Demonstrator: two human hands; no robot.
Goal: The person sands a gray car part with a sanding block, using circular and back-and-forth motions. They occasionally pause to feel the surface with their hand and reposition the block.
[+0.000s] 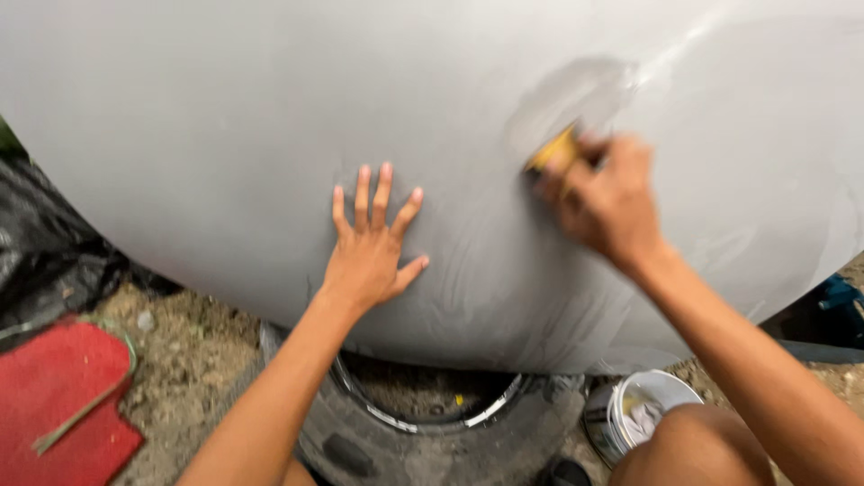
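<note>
A large curved grey panel (225, 117) fills the upper part of the view. My left hand (371, 247) lies flat on it with fingers spread, holding nothing. To the right, my right hand (605, 200) is closed on a yellow spreader (552, 150), pressing it against the panel. It is blurred with motion. Just above the spreader is a smeared patch of lighter grey filler (576, 94), with a pale streak running up to the right.
Under the panel lies a black tyre (405, 445) on dirt ground (193, 346). A white tin (634, 414) with putty stands beside my knee (693, 450). A red mat (58, 400) lies at left, black plastic sheet (40, 247) above it, a blue object (841, 301) at far right.
</note>
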